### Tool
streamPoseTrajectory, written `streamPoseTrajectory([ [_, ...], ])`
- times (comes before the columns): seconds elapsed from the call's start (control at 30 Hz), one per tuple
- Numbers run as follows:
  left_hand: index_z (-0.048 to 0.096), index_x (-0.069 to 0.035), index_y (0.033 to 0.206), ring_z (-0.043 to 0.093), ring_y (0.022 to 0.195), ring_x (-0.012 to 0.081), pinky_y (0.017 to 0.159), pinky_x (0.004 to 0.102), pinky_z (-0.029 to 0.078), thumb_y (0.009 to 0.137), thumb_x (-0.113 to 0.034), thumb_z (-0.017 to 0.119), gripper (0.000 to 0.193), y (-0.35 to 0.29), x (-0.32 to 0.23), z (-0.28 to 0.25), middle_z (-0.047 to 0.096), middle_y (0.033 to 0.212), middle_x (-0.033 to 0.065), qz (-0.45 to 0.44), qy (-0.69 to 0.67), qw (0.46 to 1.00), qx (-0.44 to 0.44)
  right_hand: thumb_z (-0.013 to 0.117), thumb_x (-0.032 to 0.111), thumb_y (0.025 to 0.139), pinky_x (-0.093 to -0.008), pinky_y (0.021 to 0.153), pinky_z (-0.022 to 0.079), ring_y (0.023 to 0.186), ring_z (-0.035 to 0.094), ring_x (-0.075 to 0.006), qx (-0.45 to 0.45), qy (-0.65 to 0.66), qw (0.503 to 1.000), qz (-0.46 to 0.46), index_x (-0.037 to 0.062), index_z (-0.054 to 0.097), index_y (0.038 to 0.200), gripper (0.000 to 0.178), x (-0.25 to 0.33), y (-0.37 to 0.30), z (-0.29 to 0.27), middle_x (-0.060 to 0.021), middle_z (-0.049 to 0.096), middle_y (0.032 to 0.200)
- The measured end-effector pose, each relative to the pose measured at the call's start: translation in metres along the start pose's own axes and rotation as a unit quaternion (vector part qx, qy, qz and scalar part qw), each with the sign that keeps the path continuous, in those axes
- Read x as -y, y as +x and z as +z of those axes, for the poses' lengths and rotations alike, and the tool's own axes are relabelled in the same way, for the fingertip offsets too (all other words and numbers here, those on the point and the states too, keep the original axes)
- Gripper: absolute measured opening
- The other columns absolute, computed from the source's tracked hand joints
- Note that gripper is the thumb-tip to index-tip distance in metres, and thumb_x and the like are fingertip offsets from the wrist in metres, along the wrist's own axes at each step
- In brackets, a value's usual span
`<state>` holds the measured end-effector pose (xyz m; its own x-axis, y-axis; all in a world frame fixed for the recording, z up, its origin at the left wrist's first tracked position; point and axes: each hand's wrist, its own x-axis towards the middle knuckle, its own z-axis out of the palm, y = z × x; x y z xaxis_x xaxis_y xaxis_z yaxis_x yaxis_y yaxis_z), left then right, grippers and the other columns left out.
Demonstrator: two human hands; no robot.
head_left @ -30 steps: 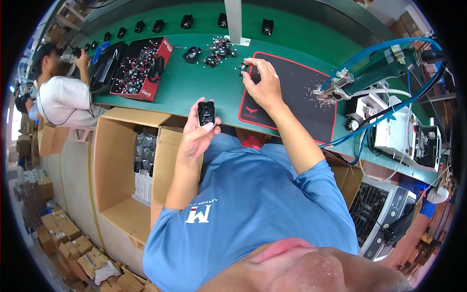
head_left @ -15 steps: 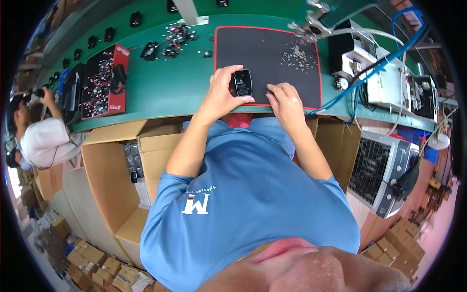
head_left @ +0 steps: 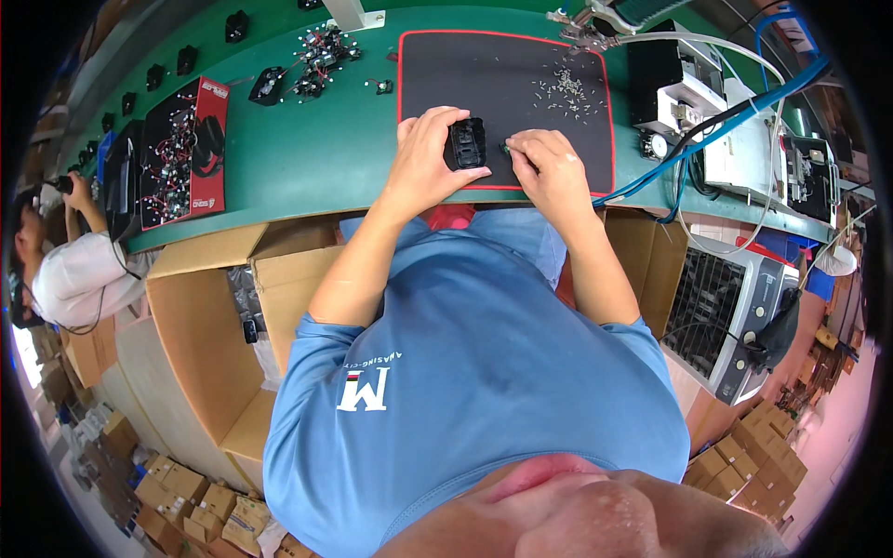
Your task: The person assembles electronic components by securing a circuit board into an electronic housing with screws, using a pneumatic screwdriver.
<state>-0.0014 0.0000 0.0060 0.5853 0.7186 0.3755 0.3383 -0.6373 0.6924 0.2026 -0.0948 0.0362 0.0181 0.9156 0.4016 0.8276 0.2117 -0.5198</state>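
My left hand [head_left: 423, 160] grips a small black plastic casing [head_left: 468, 143] by its left side, with thumb below and fingers above. The casing's upper face shows recesses and raised parts. It is over the near part of a black mat with a red border [head_left: 446, 70]. To its right, my right hand [head_left: 551, 169] pinches a small dark green piece [head_left: 507, 148] between thumb and fingertips, apart from the casing. Most of that piece is hidden by the fingers. Farther back on the mat lies a scattered heap of small silvery screws or pins [head_left: 566, 86].
Left on the green table [head_left: 288, 153] are a red box [head_left: 212, 144] of small wired parts, a wired cluster [head_left: 321, 60] and a black shell [head_left: 267, 86]. At right stand a white-and-black machine [head_left: 679, 93] and blue cables [head_left: 716, 130]. An open carton [head_left: 200, 344] sits below the table edge.
The thing in my left hand showed a glossy, screen-like face before; now its recessed black face is up. Both hands appear slightly higher in the picture, and the view has shifted a little.
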Motion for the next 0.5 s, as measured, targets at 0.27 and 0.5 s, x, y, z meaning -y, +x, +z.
streamPoseTrajectory([
  [0.27,0.056,-0.01,0.13,0.061,0.12,0.0303,0.1,0.0447,0.038,0.062,-0.019,0.093,0.078,-0.001,0.002,0.004,0.064,0.127,0.0108,0.004,-0.001,1.0,-0.022,0.078,0.002,0.076,-0.039,0.077,0.055,0.089,0.065,-0.0276,-0.063,0.042,0.997,-0.018,0.0053,0.073,0.091,0.017,0.035,0.011,0.022,-0.0061,0.07,0.1],
  [0.5,0.057,-0.009,0.129,0.063,0.117,0.0307,0.098,0.0441,0.039,0.066,-0.019,0.09,0.072,-0.001,0.003,0.006,0.065,0.125,0.0113,0.002,-0.004,0.999,-0.032,0.078,0.003,0.075,-0.0389,0.076,0.054,0.087,0.062,-0.0263,-0.067,0.002,0.998,-0.015,0.0063,0.073,0.088,0.015,0.041,0.012,0.026,-0.0041,0.067,0.097],
])
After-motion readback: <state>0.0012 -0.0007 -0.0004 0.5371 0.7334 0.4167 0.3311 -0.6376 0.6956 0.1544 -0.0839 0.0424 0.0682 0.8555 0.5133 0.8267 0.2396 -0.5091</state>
